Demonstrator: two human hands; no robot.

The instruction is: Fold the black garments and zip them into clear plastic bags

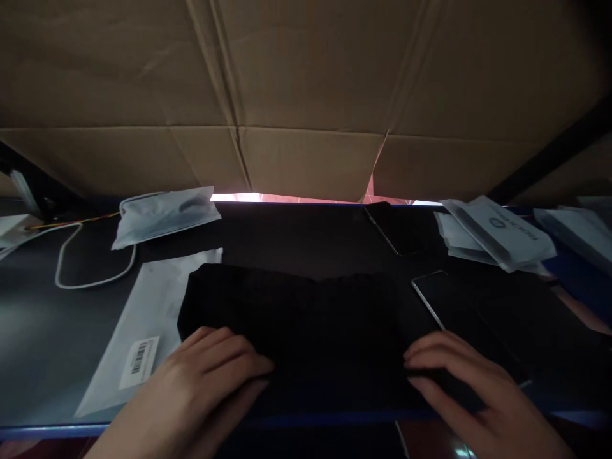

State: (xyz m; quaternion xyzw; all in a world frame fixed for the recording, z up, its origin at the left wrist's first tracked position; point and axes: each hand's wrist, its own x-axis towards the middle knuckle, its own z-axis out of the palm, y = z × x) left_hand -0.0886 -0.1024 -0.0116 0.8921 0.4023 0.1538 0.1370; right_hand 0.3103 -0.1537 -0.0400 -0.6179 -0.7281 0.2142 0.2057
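Observation:
A folded black cloth [296, 319] lies on the dark table in front of me, its details lost in the dim light. On its lower left edge my left hand [205, 376] has its fingers curled, gripping the fabric. My right hand [466, 382] pinches the cloth's right side between thumb and fingers; exactly where the fabric ends there is hard to see. A frosted plastic bag [165, 293] with a barcode label [138, 362] lies partly beneath the cloth and beside my left hand. Beyond my right hand is a flat dark panel with a pale edge [429, 299].
A dark phone [393, 229] lies at the back. Frosted packets [502, 233] are piled at the right, and another packet [167, 215] sits back left near a white cable [95, 285]. Cardboard [306, 83] hangs behind the table; its blue edge [52, 431] runs along the front.

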